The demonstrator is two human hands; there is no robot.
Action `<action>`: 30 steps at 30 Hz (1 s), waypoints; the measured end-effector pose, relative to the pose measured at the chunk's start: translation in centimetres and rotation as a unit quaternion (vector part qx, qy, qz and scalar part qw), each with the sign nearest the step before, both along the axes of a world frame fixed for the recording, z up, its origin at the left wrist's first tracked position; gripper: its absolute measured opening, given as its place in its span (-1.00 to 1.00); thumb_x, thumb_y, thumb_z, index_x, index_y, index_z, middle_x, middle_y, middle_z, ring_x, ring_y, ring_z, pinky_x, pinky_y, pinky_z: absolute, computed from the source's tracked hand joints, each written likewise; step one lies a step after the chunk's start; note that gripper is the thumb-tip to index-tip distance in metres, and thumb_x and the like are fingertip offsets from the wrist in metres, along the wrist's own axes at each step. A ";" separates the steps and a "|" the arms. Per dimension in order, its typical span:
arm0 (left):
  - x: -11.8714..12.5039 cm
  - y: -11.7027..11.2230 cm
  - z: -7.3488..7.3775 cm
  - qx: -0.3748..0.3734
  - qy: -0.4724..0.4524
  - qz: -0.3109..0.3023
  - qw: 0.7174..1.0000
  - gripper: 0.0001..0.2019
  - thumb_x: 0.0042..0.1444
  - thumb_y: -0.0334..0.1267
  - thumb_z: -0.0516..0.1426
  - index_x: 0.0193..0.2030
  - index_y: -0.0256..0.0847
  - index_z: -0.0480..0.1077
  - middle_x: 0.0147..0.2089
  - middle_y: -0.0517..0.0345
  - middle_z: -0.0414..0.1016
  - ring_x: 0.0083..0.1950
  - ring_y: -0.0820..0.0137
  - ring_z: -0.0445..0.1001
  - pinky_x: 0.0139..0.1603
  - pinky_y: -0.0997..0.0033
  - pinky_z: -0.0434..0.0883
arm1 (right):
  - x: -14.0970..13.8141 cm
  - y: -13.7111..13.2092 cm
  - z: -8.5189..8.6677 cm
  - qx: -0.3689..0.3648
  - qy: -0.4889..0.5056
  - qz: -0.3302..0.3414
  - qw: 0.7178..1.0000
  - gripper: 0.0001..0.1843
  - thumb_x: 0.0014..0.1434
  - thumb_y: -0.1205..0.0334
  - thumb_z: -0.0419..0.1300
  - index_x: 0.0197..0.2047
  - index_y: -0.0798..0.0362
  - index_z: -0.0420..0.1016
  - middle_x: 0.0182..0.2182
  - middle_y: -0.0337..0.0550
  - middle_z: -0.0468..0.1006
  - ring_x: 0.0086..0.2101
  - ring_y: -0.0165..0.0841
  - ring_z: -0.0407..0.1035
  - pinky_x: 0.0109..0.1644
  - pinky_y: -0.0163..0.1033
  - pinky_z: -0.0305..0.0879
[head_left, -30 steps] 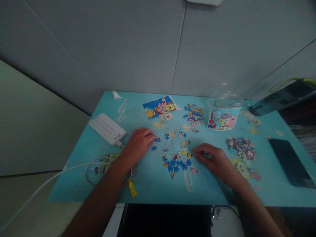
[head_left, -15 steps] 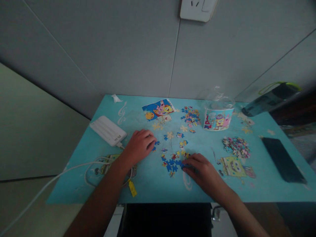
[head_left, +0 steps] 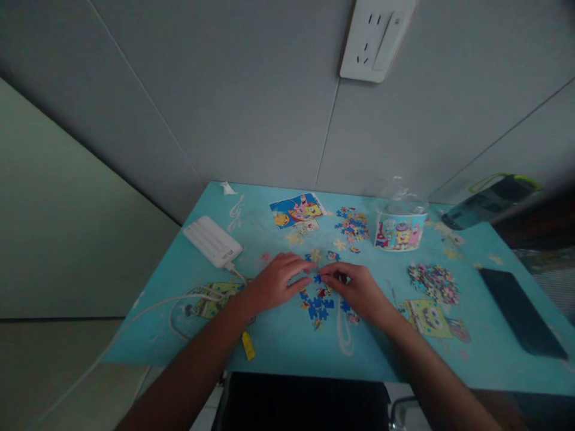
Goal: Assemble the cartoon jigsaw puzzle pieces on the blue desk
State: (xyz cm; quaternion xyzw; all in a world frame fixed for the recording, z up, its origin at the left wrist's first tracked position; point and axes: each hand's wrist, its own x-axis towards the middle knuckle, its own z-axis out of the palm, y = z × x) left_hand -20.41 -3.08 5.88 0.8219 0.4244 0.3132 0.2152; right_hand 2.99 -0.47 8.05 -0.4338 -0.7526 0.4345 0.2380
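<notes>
Both hands rest on the cyan table cover [head_left: 278, 341], fingertips meeting over small jigsaw pieces. My left hand [head_left: 278, 280] lies flat, fingers stretched to the right and touching a blue puzzle piece [head_left: 317, 278]. My right hand [head_left: 354, 288] is curled, its fingertips pinched on that same piece from the other side. Just below the fingertips lies a joined cluster of blue pieces [head_left: 320, 305]. A few loose pieces [head_left: 332, 255] lie just beyond the hands.
A printed picture card [head_left: 296, 209], a pile of pieces [head_left: 354, 224] and a cartoon tub [head_left: 399, 230] sit at the back. Another pile [head_left: 433, 281] and a dark phone [head_left: 521, 311] lie right. A white power bank [head_left: 213, 240] with cable [head_left: 179, 299] lies left; a bottle [head_left: 489, 200] lies back right.
My right hand slid left and up from the lower right of the cluster. My left hand moved right to meet it over the pieces. The view tilted up, showing the wall socket.
</notes>
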 end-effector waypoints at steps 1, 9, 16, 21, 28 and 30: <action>0.1 0.0 0.1 -0.012 -0.020 0.000 1.000 -0.71 0.29 -0.19 0.17 0.13 -0.12 0.41 -0.03 0.08 0.55 -0.03 0.32 0.48 0.05 0.26 0.35 | -0.6 0.4 0.0 -0.004 0.014 0.003 1.000 -0.86 0.26 0.16 0.24 -0.16 -0.04 0.60 -0.36 -0.27 0.60 -0.39 -0.40 0.39 -0.30 -0.30 0.28; -0.3 0.7 0.2 -0.045 -0.093 0.023 0.994 -0.78 0.34 -0.25 0.10 0.06 -0.12 0.48 -0.10 0.08 0.56 -0.10 0.37 0.51 -0.05 0.34 0.40 | -0.6 0.5 -0.3 -0.032 0.053 -0.044 0.997 -0.83 0.24 0.14 0.26 -0.14 0.02 0.52 -0.33 -0.21 0.59 -0.35 -0.36 0.44 -0.25 -0.27 0.33; -0.3 0.9 0.3 -0.041 -0.120 0.089 0.988 -0.78 0.34 -0.29 0.07 0.04 -0.10 0.48 -0.06 0.11 0.55 -0.10 0.40 0.50 0.00 0.35 0.41 | 1.6 -2.4 -0.3 0.042 -0.096 0.058 0.993 -0.92 0.29 0.25 0.23 -0.21 -0.03 0.58 -0.28 -0.22 0.60 -0.24 -0.33 0.45 -0.11 -0.24 0.33; -0.4 0.8 0.2 -0.067 -0.113 0.142 0.981 -0.81 0.31 -0.25 0.10 -0.02 -0.12 0.49 -0.15 0.16 0.57 -0.23 0.43 0.48 -0.14 0.41 0.43 | -0.1 -4.9 -0.5 0.095 -0.161 0.085 0.979 -0.95 0.26 0.27 0.27 -0.20 -0.04 0.56 -0.26 -0.19 0.58 -0.17 -0.27 0.45 -0.03 -0.18 0.34; -0.7 1.0 -0.3 -0.082 -0.111 0.176 0.975 -0.84 0.26 -0.23 0.14 -0.07 -0.14 0.48 -0.25 0.22 0.56 -0.30 0.45 0.47 -0.22 0.45 0.41 | -0.4 -5.6 -0.5 0.130 -0.202 0.088 0.967 -0.86 0.24 0.28 0.29 -0.11 -0.05 0.54 -0.17 -0.15 0.57 -0.10 -0.22 0.45 0.06 -0.12 0.35; -0.6 1.0 -0.4 -0.080 -0.104 0.170 0.977 -0.84 0.27 -0.23 0.13 -0.07 -0.14 0.48 -0.24 0.22 0.56 -0.31 0.45 0.47 -0.21 0.45 0.41 | -0.2 -5.7 -0.6 0.130 -0.202 0.089 0.967 -0.82 0.24 0.29 0.28 -0.07 -0.05 0.55 -0.13 -0.13 0.56 -0.06 -0.21 0.44 0.10 -0.10 0.34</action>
